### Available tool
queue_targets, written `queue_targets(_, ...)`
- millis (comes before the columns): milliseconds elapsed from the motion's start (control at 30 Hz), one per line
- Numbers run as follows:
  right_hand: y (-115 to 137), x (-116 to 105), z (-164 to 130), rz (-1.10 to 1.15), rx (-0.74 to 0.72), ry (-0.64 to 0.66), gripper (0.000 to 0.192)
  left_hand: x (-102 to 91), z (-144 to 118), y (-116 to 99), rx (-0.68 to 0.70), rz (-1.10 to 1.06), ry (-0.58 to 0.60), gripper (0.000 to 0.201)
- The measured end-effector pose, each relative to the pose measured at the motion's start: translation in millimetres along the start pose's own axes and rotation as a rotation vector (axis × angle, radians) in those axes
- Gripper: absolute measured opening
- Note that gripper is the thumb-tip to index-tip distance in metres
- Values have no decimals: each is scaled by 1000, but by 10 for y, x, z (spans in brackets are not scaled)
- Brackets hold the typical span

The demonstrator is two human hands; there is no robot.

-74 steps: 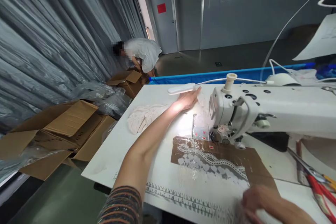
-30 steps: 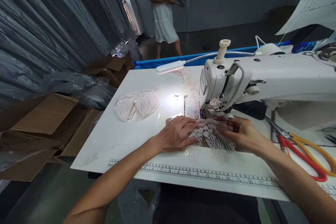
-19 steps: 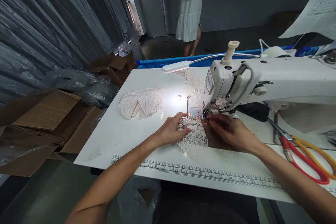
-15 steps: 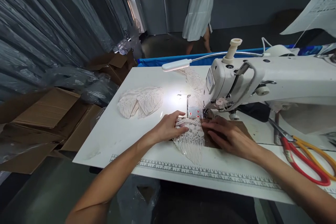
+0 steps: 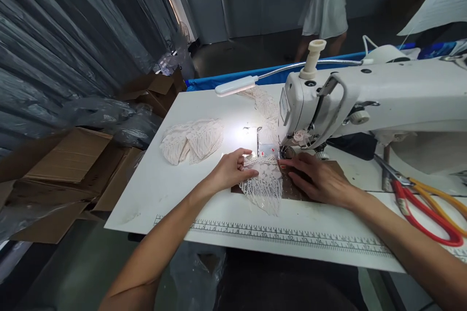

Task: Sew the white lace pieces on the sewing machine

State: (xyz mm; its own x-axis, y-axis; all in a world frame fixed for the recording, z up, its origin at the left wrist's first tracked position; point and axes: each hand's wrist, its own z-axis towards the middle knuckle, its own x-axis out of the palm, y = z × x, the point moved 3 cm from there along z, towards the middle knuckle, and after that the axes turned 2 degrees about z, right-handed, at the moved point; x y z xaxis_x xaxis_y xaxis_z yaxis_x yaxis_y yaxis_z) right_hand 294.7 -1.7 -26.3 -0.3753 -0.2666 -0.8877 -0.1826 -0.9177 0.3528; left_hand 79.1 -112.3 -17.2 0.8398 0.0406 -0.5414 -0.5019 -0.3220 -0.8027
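Closest to the person, a printed ruler (image 5: 292, 237) runs along the front edge of the white counter (image 5: 153, 189). Just beyond it, both bare hands lie on a piece of white lace (image 5: 263, 182) that rests on a brown patch (image 5: 294, 189) of the counter, right in front of the needle of the sewing machine (image 5: 365, 99). The left hand (image 5: 230, 171) presses the lace's left edge, thumb and fingers pinched together on the trim. The right hand (image 5: 317, 179) lies flat and spread, fingertips (image 5: 286, 163) holding the lace's top edge down close to the presser foot; it clamps nothing, only pressing. The lace's fringed lower end fans out toward the ruler.

To the right, near the machine's base, red-handled scissors (image 5: 419, 209) lie on the counter with yellow-handled scissors (image 5: 443, 201) just beside them.

Farther out on the left of the counter sits a pile of lace pieces (image 5: 191, 140), well apart from the hands. A small lamp (image 5: 235, 86) on a bendy neck shines a bright spot on the counter beside the needle, and a strip of lace (image 5: 265, 107) trails away behind the machine.

Off the counter to the left, open cardboard boxes (image 5: 69, 175) and plastic bags (image 5: 109, 116) sit on the floor against a grey curtain (image 5: 73, 34). At the far end, beyond a blue edge (image 5: 233, 77), a person in a white dress (image 5: 324, 5) stands.
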Motion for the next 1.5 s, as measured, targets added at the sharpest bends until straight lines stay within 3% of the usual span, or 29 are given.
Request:
queue_targets(400, -27, 112, -64, 41, -33, -8, 39, 31, 61, 37, -38, -60, -40, 63)
queue_targets(600, -38, 101, -86, 78, -11, 6, 40, 31, 87, 43, -42, -36, -75, 65)
queue_targets(833, 4, 40, -84, 78, -28, -9, 39, 24, 88, 35, -73, -75, -40, 70)
queue_targets(1067, 58, 24, -145, 92, -74, 98, 37, 23, 96, 70, -85, -78, -47, 73)
queue_targets(1300, 58, 19, -132, 82, -74, 97, 38, 13, 56, 44, -55, -87, -9, 78)
queue_targets(1500, 72, 13, -125, 64, -75, 78, 39, 31, 53, 77, -19, -87, -45, 69)
